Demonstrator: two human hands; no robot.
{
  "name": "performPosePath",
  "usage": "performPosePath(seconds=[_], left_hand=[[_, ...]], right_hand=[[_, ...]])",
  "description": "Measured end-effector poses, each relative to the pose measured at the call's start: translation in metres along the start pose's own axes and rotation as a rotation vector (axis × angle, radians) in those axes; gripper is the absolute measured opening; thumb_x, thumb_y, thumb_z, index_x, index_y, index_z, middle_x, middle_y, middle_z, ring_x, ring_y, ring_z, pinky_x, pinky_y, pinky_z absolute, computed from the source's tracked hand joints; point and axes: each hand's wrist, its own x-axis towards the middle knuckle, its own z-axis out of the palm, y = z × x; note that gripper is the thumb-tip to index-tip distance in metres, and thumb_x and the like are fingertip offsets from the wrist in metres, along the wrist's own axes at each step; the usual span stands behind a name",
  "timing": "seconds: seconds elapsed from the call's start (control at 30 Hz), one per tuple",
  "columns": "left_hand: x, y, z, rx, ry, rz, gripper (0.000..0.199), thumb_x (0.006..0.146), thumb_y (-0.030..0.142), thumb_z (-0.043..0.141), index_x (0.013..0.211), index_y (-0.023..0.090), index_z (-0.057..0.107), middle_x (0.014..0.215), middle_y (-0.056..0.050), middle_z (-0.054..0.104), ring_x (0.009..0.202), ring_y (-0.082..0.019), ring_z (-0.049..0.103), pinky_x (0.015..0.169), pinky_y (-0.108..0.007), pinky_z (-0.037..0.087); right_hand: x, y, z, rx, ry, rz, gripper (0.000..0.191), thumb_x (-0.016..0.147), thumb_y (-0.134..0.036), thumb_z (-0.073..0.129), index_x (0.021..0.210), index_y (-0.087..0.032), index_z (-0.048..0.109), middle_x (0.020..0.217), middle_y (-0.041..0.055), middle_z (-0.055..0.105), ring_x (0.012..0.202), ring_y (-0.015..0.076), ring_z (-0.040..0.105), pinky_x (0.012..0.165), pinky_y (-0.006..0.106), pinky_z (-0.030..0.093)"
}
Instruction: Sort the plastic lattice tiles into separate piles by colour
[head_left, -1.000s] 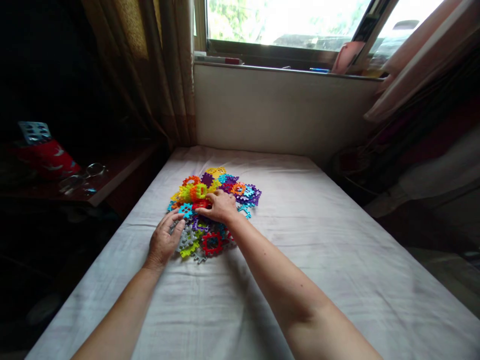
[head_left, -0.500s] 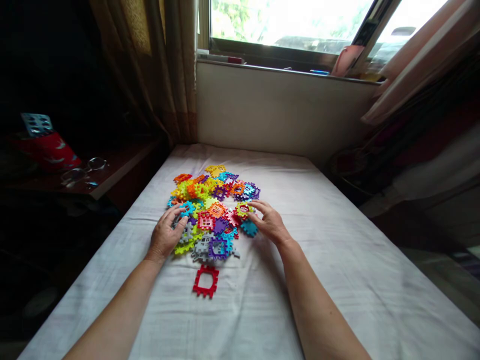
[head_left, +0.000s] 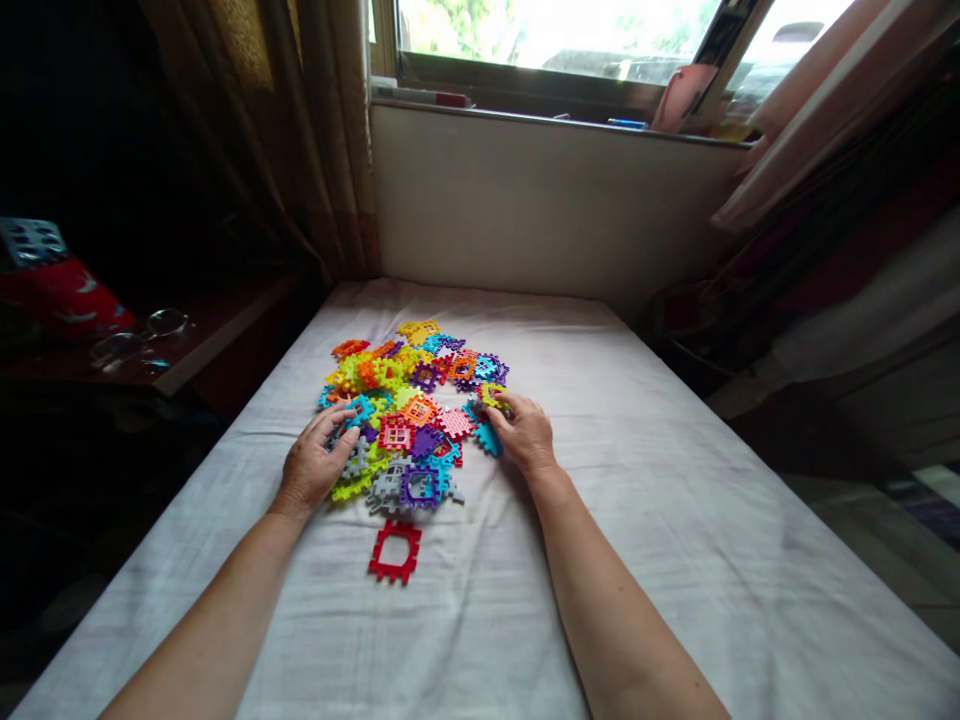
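Note:
A heap of colourful toothed plastic building tiles (head_left: 418,408) lies on the white sheet. My left hand (head_left: 316,462) rests at the heap's left side, thumb and fingers apart, its fingertips by a blue window tile (head_left: 360,408). On the right, my right hand (head_left: 527,436) has its thumb and curled fingers on a yellow-green frame tile (head_left: 493,395); part of that tile is hidden. Just under the right thumb is a teal-blue tile (head_left: 486,436). A red square frame tile (head_left: 395,552) lies alone in front of the heap, below a purple frame tile (head_left: 420,487).
The bed-like surface with its white sheet (head_left: 645,560) reaches to a pale wall (head_left: 487,200) under a window. A dark side table (head_left: 202,350) at left bears glasses (head_left: 166,322) and a red pouch (head_left: 67,300). Clothes hang at right.
My right hand has curled its fingers in around the yellow-green tile, and the teal tile beside it shows more. The left hand stays nearly in place. The whole view has shifted slightly.

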Motion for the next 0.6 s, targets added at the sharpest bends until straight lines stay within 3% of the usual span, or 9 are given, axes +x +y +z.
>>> performPosePath(seconds=[0.13, 0.23, 0.37, 0.47, 0.53, 0.6], left_hand=[[0.001, -0.001, 0.0, -0.018, -0.016, -0.004, 0.038, 0.084, 0.052, 0.055, 0.104, 0.023, 0.069, 0.128, -0.008, 0.067, 0.122, -0.025, 0.06, 0.112, -0.043, 0.042], [0.001, 0.0, 0.0, -0.028, -0.018, -0.006, 0.038, 0.084, 0.052, 0.055, 0.104, 0.023, 0.069, 0.129, -0.009, 0.066, 0.122, -0.025, 0.06, 0.112, -0.043, 0.042], [0.001, 0.002, 0.0, -0.026, -0.02, -0.008, 0.038, 0.084, 0.051, 0.055, 0.103, 0.022, 0.069, 0.129, -0.008, 0.067, 0.123, -0.024, 0.06, 0.112, -0.042, 0.042], [0.001, 0.003, 0.0, -0.023, -0.013, -0.01, 0.036, 0.083, 0.05, 0.055, 0.102, 0.023, 0.069, 0.128, -0.007, 0.067, 0.122, -0.024, 0.061, 0.112, -0.042, 0.042], [0.001, 0.003, 0.001, -0.025, -0.014, -0.012, 0.036, 0.083, 0.051, 0.055, 0.101, 0.023, 0.069, 0.127, -0.007, 0.067, 0.122, -0.024, 0.061, 0.112, -0.043, 0.042], [0.001, 0.003, 0.001, -0.03, -0.016, -0.014, 0.037, 0.083, 0.051, 0.054, 0.101, 0.023, 0.069, 0.128, -0.008, 0.067, 0.123, -0.024, 0.06, 0.113, -0.043, 0.041]], right_hand=[[0.004, 0.009, -0.006, 0.101, 0.007, 0.142, 0.032, 0.09, -0.046, 0.056, 0.108, -0.026, 0.072, 0.101, 0.0038, 0.076, 0.093, 0.0208, 0.07, 0.083, 0.032, 0.053], [0.007, 0.0, -0.009, 0.143, 0.023, 0.13, 0.038, 0.09, -0.047, 0.054, 0.118, -0.026, 0.069, 0.107, 0.0052, 0.076, 0.098, 0.0227, 0.07, 0.086, 0.034, 0.053], [0.009, -0.022, -0.012, 0.248, 0.015, -0.023, 0.05, 0.089, -0.039, 0.057, 0.136, -0.023, 0.057, 0.128, 0.0095, 0.068, 0.112, 0.0234, 0.066, 0.093, 0.038, 0.052], [0.005, -0.039, -0.019, 0.238, 0.04, -0.179, 0.035, 0.088, -0.034, 0.06, 0.121, -0.022, 0.068, 0.128, 0.0099, 0.067, 0.119, 0.0227, 0.061, 0.102, 0.037, 0.048], [-0.005, -0.053, -0.024, 0.223, -0.044, -0.257, 0.023, 0.09, -0.033, 0.06, 0.106, -0.024, 0.073, 0.115, 0.0073, 0.072, 0.105, 0.0198, 0.067, 0.095, 0.033, 0.051], [-0.021, -0.068, -0.028, 0.202, -0.23, -0.361, 0.018, 0.091, -0.034, 0.06, 0.097, -0.025, 0.075, 0.099, 0.0031, 0.075, 0.087, 0.0158, 0.069, 0.082, 0.027, 0.053]])
